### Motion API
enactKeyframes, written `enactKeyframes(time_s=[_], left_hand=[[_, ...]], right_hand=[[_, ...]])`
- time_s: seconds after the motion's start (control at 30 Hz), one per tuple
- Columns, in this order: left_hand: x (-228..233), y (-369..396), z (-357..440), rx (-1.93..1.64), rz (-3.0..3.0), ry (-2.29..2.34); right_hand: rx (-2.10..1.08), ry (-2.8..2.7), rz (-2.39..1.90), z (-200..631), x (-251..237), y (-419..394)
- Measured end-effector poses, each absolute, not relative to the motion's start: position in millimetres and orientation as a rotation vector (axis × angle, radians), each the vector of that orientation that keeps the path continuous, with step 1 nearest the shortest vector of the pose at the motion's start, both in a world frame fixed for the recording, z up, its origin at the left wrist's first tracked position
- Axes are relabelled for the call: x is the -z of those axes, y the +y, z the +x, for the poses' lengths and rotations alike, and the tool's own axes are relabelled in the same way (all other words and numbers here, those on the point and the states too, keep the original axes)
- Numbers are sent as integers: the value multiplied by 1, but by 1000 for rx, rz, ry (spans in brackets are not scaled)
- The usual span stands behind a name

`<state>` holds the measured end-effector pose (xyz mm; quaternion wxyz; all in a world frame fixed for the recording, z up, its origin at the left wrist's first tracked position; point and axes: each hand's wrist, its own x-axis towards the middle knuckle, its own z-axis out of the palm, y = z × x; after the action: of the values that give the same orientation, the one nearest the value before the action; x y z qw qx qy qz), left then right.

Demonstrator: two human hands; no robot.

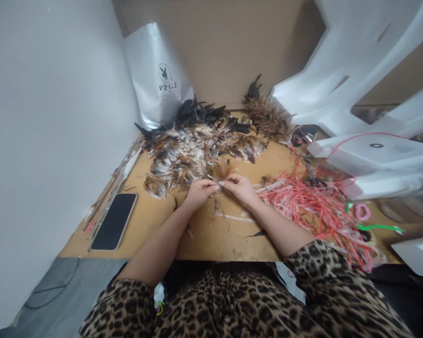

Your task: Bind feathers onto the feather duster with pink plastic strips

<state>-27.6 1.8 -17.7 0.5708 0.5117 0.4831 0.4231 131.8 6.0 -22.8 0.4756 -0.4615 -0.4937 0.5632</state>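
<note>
My left hand and my right hand meet over the middle of the table, fingertips pinched together. Between them they hold the base of a small tuft of brown feathers, whose fluffy ends point away from me. What else the fingertips may grip is too small to make out. Just beyond my hands lies a large heap of loose feathers, white and brown in front and black at the back. Right of my right wrist spreads a tangle of pink and red strips.
A phone lies at the left of the wooden table. Behind the heap stands a silver bag. A bundle of brown feathers rests at the back right. Scissors lie by the strips, near a white machine.
</note>
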Motion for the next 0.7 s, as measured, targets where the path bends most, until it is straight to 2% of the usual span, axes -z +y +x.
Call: enactKeyframes(time_s=[0.23,0.47,0.7], left_hand=[[18,0,-27,-1000,1232,1111],[14,-7,-27,-915,1135,780],[16,1,-26,-1037,1128,1085]], right_hand=[[-1361,-1247,-1106,136,24,7],[-1852,-1087,-745,133,4,0],[-1605,-1034,-982,130,15,6]])
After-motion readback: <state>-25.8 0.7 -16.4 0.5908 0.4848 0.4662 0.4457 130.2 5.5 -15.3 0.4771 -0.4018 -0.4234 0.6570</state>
